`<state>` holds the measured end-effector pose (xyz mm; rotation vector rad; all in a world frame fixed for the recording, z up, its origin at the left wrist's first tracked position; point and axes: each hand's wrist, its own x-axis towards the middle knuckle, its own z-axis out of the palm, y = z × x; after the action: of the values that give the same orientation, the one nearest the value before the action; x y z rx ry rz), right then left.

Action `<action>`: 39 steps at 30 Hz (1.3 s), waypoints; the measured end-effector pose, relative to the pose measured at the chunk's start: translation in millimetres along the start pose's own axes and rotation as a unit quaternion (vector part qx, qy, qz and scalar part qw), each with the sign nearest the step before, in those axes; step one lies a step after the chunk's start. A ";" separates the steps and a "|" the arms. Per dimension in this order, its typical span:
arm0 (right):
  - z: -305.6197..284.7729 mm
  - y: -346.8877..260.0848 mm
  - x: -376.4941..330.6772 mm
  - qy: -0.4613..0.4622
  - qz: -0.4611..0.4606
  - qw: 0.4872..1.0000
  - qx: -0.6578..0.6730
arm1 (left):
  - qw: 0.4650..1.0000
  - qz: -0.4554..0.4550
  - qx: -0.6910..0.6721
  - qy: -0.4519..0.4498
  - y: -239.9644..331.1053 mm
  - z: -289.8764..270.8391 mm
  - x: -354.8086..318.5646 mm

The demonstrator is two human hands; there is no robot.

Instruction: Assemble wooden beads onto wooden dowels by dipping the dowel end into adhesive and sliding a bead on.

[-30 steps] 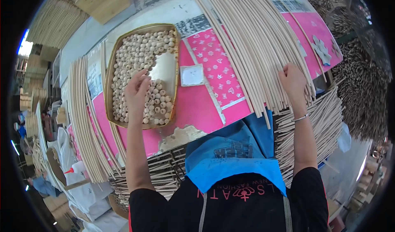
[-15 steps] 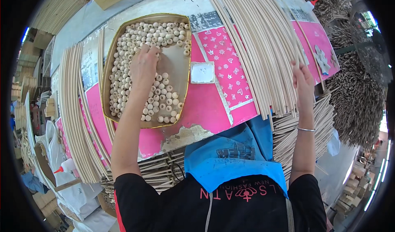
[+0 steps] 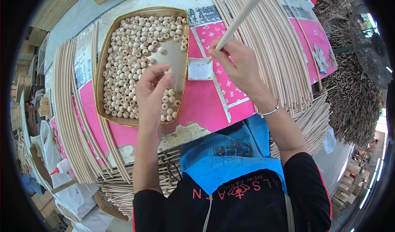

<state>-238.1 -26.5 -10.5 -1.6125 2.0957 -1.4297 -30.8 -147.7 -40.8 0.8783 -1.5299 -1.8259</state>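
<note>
In a gold-rimmed tray (image 3: 177, 63) lie many round wooden beads (image 3: 128, 59) with holes in them. My left hand (image 3: 151, 88) is over the tray's right part, pinching one wooden bead (image 3: 169, 71) between thumb and fingertips. My right hand (image 3: 243, 65) grips a long pale wooden rod (image 3: 243, 18) near its lower end. That rod slants up and away to the right, and its tip is at the edge of a small square dish (image 3: 200, 72) of white stuff. Whether the tip touches the white stuff I cannot tell.
Long wooden rods (image 3: 273, 51) lie side by side on the table's right, and more rods (image 3: 68, 112) on its left. A white glove (image 3: 321, 59) lies at the far right. A red-tipped bottle (image 3: 63, 166) stands at lower left; darker sticks (image 3: 354, 83) are piled at right.
My left hand has come out of the beads toward me with one bead. My right hand has moved left from the rod row, bringing a rod to the dish.
</note>
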 end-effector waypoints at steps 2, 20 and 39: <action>3.6 -3.0 -2.7 -0.010 0.009 1.000 0.001 | 1.000 -0.004 -0.027 -0.007 -6.9 -3.5 -10.6; -18.5 2.2 -4.2 0.054 0.122 0.967 0.217 | 0.997 -0.036 -0.060 -0.008 -9.7 6.6 -9.3; -56.2 -3.7 -7.7 0.126 0.203 0.853 0.464 | 0.981 0.014 -0.161 -0.106 23.2 55.8 -9.9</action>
<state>-266.2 12.9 19.4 -0.5892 1.2912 -2.0592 -68.5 -110.6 -10.1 0.5206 -1.3058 -2.1231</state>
